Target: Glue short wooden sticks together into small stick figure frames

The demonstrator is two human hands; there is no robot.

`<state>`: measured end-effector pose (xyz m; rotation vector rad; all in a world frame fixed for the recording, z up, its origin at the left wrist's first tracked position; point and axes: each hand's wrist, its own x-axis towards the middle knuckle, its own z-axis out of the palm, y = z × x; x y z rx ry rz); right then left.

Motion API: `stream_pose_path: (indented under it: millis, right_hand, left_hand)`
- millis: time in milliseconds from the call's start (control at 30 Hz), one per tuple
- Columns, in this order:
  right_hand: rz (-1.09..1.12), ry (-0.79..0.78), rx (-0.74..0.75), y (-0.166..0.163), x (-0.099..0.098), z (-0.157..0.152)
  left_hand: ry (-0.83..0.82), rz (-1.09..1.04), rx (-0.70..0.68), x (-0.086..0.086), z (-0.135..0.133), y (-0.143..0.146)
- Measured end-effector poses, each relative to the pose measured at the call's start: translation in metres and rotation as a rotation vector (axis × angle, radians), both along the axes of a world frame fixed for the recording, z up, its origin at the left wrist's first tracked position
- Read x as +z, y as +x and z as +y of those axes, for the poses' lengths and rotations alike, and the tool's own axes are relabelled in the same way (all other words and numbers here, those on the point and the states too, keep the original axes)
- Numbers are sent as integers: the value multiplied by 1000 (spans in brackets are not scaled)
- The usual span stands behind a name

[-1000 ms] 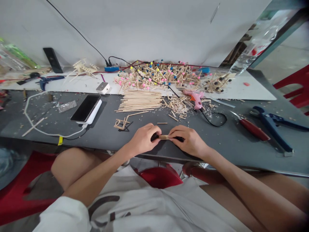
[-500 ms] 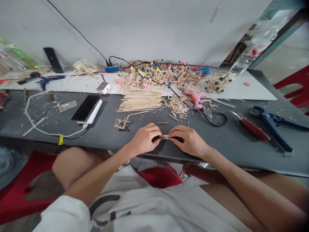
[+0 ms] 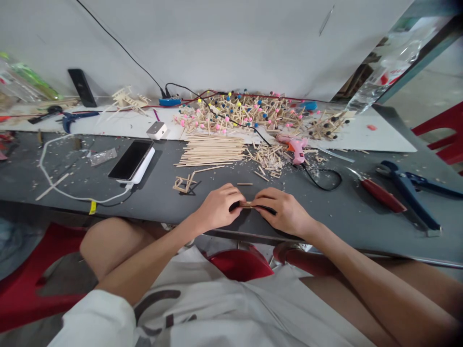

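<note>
Between my hands, low over the grey table's near edge, are short wooden sticks (image 3: 246, 205) lying side by side. My left hand (image 3: 221, 206) pinches their left end, and my right hand (image 3: 280, 208) pinches the right end. Fingers hide both ends, so I cannot tell how many sticks there are. Just beyond the fingertips lies one loose short stick (image 3: 245, 184). A small frame of glued sticks (image 3: 184, 183) rests to the left of my hands. Farther back is a pile of long wooden sticks (image 3: 211, 150), with a heap of short cut pieces (image 3: 269, 158) beside it.
A pink glue gun (image 3: 298, 148) lies behind the right hand. Farther right are a red-handled knife (image 3: 383, 195) and a blue cutter (image 3: 408, 193). A phone on a white power bank (image 3: 132, 161) sits left. Ball-tipped stick pieces (image 3: 246, 111) crowd the white board (image 3: 387, 135).
My two hands have come very slightly closer together, so a little less of the sticks shows between them. The whole view has shifted slightly.
</note>
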<state>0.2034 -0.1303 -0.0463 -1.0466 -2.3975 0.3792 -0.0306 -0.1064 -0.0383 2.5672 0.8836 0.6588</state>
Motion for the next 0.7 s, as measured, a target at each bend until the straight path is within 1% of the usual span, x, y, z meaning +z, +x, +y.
stream_pose_path:
  millis: [100,233,400,700]
  right_hand:
    - [-17,9,11,0,2,-1]
    - [-75,43,40,2,3,-1]
    - [-125,73,72,2,5,-1]
    - [-192,97,95,-2,13,-2]
  left_hand:
    - [-23,-16,27,-1,-1,0]
    - [-33,-40,28,-3,-1,1]
    - [-19,-33,35,-6,-2,3]
    - [22,-18,49,-7,-4,5]
